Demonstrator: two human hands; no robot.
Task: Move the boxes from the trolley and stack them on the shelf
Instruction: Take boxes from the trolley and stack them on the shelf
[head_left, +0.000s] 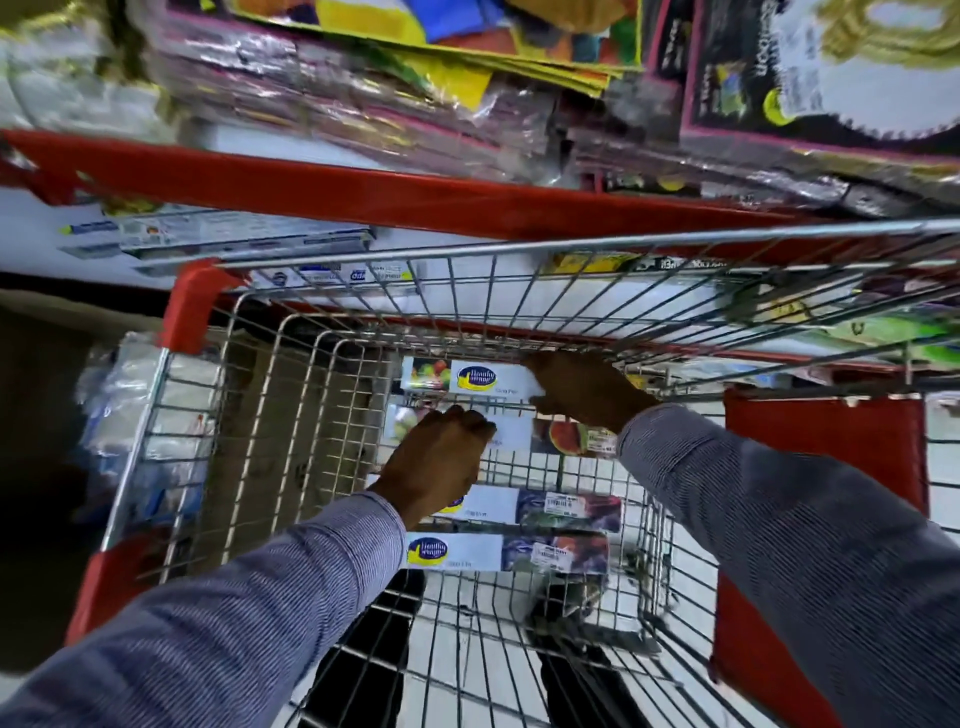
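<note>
Wire trolley (332, 384) walls close around both hands, left hand (441, 457) curled over one box (514, 431), right hand (582, 389) pinching far box (467, 376), two boxes (519, 530) nearer the sleeves.

Both arms reach forward and down into the trolley (519, 244), sleeves to the wrists. Left hand (441, 460) palm down, fingers curled, nearer the trolley's near end. Right hand (582, 392) farther in, near its far wall, fingers bent, thumb pointing left. Grip unclear for both.
</note>
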